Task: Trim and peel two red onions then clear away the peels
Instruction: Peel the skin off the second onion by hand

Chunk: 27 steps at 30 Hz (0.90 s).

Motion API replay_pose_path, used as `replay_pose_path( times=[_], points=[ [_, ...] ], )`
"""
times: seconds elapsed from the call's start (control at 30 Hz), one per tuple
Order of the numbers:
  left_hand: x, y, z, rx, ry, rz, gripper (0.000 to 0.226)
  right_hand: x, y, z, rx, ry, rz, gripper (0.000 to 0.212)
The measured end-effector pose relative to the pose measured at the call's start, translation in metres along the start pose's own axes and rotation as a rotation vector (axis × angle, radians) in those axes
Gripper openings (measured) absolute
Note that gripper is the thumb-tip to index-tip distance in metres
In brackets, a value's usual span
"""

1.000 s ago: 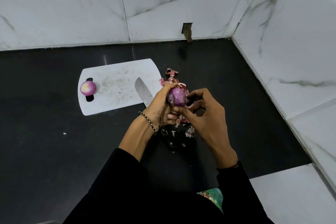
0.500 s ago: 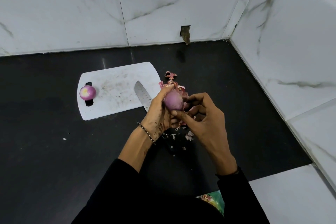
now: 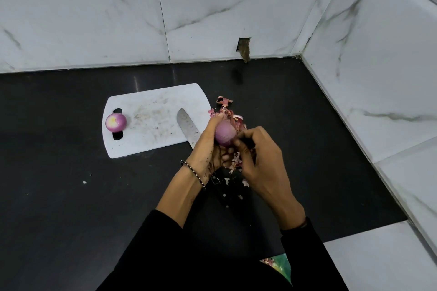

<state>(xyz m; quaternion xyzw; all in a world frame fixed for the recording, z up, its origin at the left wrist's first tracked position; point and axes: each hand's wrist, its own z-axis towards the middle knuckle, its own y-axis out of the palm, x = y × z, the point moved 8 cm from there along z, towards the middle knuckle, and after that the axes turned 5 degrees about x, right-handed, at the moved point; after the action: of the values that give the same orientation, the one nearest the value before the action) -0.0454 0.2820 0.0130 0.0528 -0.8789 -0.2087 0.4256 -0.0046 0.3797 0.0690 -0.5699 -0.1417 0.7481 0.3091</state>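
On the black stone counter [image 3: 71, 196], a white plastic cutting board [image 3: 151, 101] lies left of both hands. The left hand [image 3: 209, 149] wraps its fingers round a purple-red onion [image 3: 225, 136]; the right hand [image 3: 262, 165], fingers curled, pinches its side. A steel knife blade [image 3: 188, 126] lies just beside the left hand. Another trimmed red onion [image 3: 115, 122] sits farther left on the board. Beneath and just beyond both hands lie pink peels [image 3: 224, 101].

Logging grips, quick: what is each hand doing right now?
Left hand: closed, gripping the onion.
Right hand: closed, fingertips pinching at that onion's skin.
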Motion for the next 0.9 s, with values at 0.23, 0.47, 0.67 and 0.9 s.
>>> replay_pose_path(
  times=[0.23, 0.47, 0.67, 0.9],
  points=[
    [-0.001, -0.004, 0.002, -0.041, -0.011, -0.060, 0.064, 0.010, 0.001, -0.006, -0.020, 0.063, 0.010, 0.017],
    [-0.001, -0.002, -0.002, -0.167, -0.017, -0.230, 0.051, 0.011, -0.018, -0.006, 0.110, 0.065, -0.080, 0.017],
    [0.003, 0.002, -0.004, -0.237, 0.002, -0.379, 0.048, 0.001, -0.029, -0.005, 0.164, 0.008, -0.091, 0.015],
    [0.008, 0.004, -0.006, -0.167, 0.003, -0.266, 0.060, -0.018, -0.034, -0.001, 0.193, -0.067, -0.017, 0.009]
  ],
)
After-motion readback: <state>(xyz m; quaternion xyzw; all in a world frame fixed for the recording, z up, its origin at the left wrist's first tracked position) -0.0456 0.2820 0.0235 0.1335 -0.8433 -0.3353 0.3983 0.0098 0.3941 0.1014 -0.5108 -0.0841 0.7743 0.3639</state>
